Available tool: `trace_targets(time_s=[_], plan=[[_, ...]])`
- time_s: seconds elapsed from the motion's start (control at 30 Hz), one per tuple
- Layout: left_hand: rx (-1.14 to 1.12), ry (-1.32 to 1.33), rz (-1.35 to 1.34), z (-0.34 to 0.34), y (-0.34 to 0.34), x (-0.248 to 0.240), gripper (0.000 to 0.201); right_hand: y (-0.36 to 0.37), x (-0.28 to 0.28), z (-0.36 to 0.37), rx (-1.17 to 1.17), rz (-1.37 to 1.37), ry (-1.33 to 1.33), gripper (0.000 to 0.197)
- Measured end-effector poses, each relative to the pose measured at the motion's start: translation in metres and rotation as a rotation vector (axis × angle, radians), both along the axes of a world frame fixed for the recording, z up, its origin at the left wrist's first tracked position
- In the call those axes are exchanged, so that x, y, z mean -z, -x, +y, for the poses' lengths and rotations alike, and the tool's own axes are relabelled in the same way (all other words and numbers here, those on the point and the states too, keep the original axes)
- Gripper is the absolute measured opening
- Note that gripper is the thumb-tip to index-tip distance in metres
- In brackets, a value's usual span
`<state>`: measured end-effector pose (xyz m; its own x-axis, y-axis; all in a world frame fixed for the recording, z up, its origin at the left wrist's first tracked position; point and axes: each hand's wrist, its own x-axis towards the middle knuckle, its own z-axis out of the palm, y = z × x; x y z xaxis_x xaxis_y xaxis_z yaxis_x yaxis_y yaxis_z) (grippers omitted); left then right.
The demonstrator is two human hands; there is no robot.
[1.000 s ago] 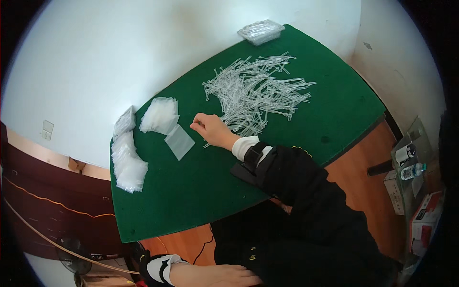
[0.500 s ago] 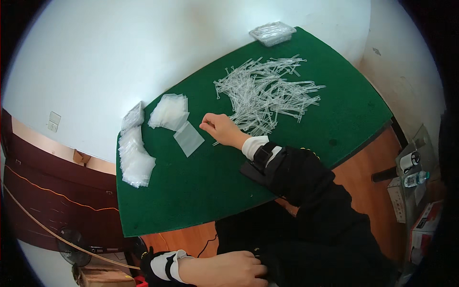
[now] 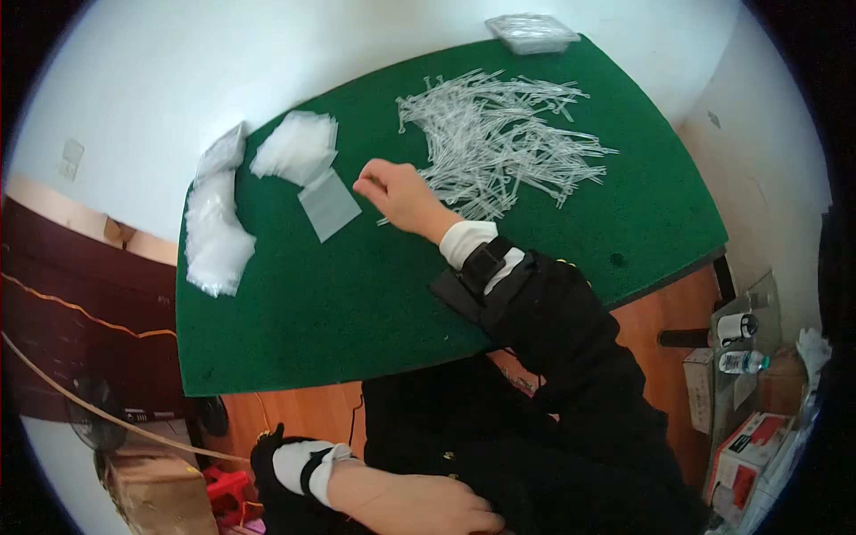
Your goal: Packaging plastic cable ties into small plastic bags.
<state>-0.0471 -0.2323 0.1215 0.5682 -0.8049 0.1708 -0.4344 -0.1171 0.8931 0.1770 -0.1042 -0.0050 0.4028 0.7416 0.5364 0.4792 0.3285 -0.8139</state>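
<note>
View shifted: the green table appears higher, the right hand keeping its place between one loose bag and countless clear sticks, hiding some. Its fingers curl inward; whether they grip anything, I cannot tell. Two bag heaps lie left, one packet beyond. The left hand rests on dark clothing, grip unclear.
</note>
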Motion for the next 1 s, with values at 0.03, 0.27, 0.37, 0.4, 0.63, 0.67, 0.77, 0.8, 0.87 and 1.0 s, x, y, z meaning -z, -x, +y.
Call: trace_targets(time_s=[0.03, 0.27, 0.37, 0.4, 0.63, 0.67, 0.77, 0.8, 0.87, 1.0], plan=[[0.026, 0.036, -0.008, 0.001, 0.000, 0.004, 0.017, 0.002, -0.003, 0.000, 0.007, -0.002, 0.022, 0.018], [0.038, 0.227, 0.034, 0.013, 0.007, 0.010, 0.019, -0.003, 0.012, 0.007, 0.157, -0.192, 0.112, 0.012], [0.031, 0.292, 0.014, 0.021, 0.006, 0.013, 0.024, -0.010, 0.020, 0.000, 0.148, -0.546, 0.122, 0.015], [0.058, 0.323, 0.107, 0.031, 0.006, 0.013, 0.028, -0.008, 0.019, 0.001, 0.135, -0.555, 0.110, 0.015], [-0.332, 0.329, 0.298, 0.096, -0.012, 0.031, 0.038, -0.006, 0.014, -0.006, 0.128, -0.711, 0.329, 0.024], [-0.501, 0.307, 0.282, 0.109, -0.019, 0.033, 0.036, -0.011, 0.016, -0.006, 0.137, -0.725, 0.327, 0.024], [-1.022, 0.371, 0.371, 0.139, -0.037, 0.055, 0.026, -0.018, 0.021, 0.003, 0.329, -0.782, 0.371, 0.018], [-1.124, 0.402, 0.359, 0.155, -0.047, 0.068, 0.023, -0.020, 0.021, 0.002, 0.331, -0.797, 0.364, 0.018], [-1.255, 0.452, 0.296, 0.185, -0.063, 0.096, 0.020, -0.025, 0.021, -0.002, 0.552, -0.818, 0.386, 0.018], [-1.535, 0.556, 0.186, 0.224, -0.069, 0.123, 0.014, -0.019, 0.004, -0.005, 0.762, -0.811, 0.443, 0.023]])
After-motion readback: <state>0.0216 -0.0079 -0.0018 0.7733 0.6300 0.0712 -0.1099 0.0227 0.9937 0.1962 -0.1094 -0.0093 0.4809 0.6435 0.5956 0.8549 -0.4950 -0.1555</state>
